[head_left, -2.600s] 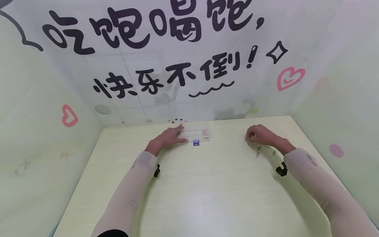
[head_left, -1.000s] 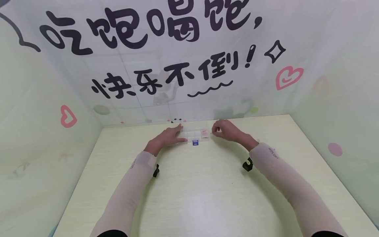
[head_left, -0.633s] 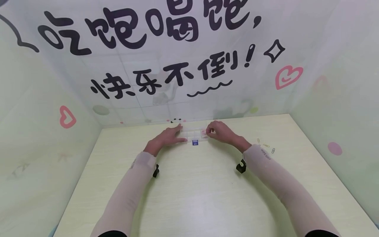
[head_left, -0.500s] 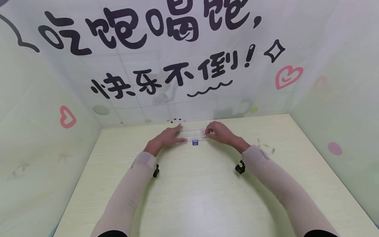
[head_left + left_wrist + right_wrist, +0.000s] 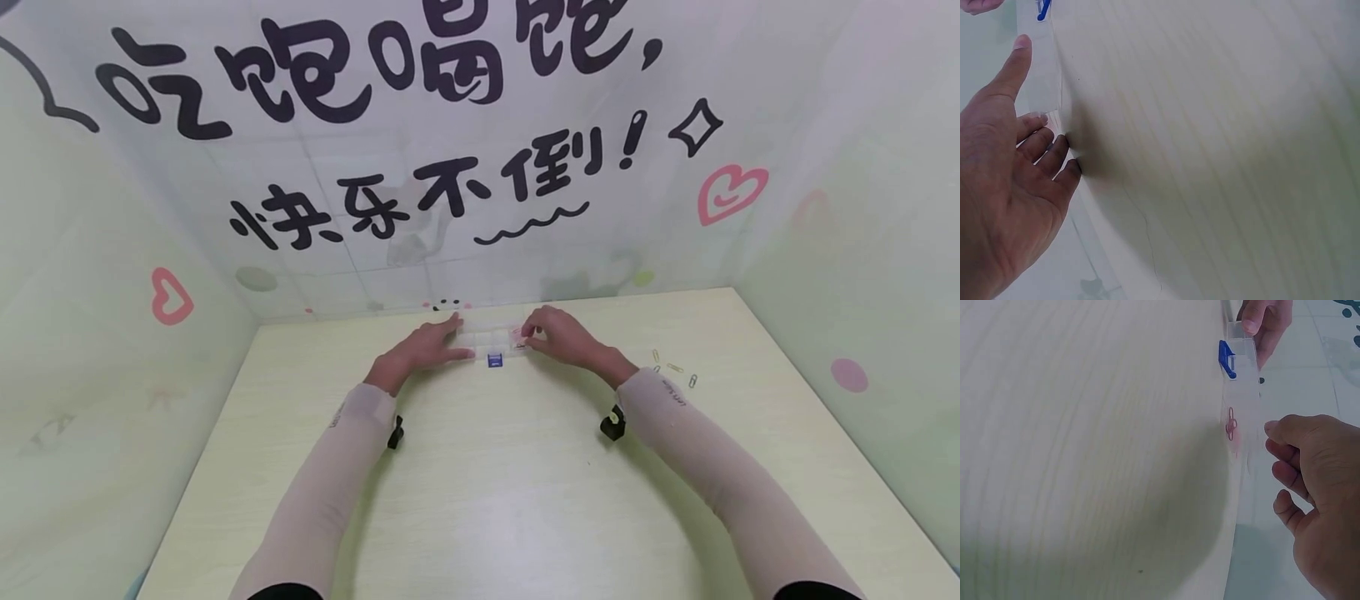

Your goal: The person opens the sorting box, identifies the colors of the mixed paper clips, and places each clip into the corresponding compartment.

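In the head view, a clear divided plastic box (image 5: 491, 340) with a blue latch (image 5: 495, 360) stands at the table's back edge. My left hand (image 5: 429, 346) holds its left end, thumb at the near side and fingers behind. At the right end, my right hand (image 5: 561, 336) hovers with thumb and fingers bent over the last compartment. In the right wrist view, red paper clips (image 5: 1231, 425) show through that compartment's wall. No clip is visible between the right hand's (image 5: 1325, 469) fingertips there, and its fingers look relaxed and slightly apart.
To the right on the pale table (image 5: 480, 483) lie several loose paper clips (image 5: 675, 367), some gold and some grey. A printed white curtain (image 5: 360, 275) hangs right behind the box, and more curtain closes both sides.
From beside the loose clips on the right, my right hand has moved left to the box's right end, carrying a small clip that is no longer visible. My left hand has stayed put.
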`<action>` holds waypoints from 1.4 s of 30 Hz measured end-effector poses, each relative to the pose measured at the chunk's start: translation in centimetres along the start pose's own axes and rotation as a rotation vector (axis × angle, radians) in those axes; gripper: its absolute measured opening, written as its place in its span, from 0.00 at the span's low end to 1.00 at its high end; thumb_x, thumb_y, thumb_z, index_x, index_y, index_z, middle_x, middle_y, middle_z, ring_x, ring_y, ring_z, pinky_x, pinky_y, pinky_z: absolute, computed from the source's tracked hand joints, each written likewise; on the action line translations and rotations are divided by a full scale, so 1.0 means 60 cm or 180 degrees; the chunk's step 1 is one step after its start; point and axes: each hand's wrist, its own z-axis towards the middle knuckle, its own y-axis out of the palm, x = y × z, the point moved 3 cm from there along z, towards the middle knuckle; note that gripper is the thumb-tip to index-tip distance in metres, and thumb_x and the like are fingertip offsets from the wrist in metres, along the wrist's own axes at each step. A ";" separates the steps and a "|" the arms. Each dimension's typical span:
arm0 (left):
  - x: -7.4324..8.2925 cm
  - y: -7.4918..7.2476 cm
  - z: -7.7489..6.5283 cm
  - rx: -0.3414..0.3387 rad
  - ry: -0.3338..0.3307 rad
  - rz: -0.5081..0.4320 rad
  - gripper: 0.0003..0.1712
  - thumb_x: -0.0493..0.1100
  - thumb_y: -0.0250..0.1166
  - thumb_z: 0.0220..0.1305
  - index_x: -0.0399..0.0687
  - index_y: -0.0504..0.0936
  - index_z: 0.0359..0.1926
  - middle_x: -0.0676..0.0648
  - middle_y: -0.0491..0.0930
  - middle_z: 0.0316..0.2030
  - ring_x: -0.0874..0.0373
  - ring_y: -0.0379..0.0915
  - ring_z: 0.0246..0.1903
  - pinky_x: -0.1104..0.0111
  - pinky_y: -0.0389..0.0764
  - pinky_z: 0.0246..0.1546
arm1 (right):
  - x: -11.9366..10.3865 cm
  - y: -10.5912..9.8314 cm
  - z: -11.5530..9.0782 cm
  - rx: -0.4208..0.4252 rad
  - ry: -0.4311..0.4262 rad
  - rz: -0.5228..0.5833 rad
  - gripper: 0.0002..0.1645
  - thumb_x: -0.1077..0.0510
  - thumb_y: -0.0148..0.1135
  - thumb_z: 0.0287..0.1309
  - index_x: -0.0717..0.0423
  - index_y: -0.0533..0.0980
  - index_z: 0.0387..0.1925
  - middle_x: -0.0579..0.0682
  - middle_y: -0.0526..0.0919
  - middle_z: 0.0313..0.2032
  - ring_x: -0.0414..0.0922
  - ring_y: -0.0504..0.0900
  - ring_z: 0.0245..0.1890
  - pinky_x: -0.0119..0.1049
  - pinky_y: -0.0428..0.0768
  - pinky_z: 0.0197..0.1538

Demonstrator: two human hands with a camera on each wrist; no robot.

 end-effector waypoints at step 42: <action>0.001 0.000 -0.004 0.0054 -0.0015 -0.0090 0.56 0.68 0.64 0.72 0.42 0.53 0.84 0.41 0.51 0.83 0.39 0.51 0.81 0.47 0.58 0.79 | 0.078 -0.099 -0.153 -0.0539 -0.0188 -0.0246 0.07 0.68 0.72 0.62 0.63 0.88 0.42 0.51 0.89 0.38 0.52 0.85 0.42 0.49 0.85 0.48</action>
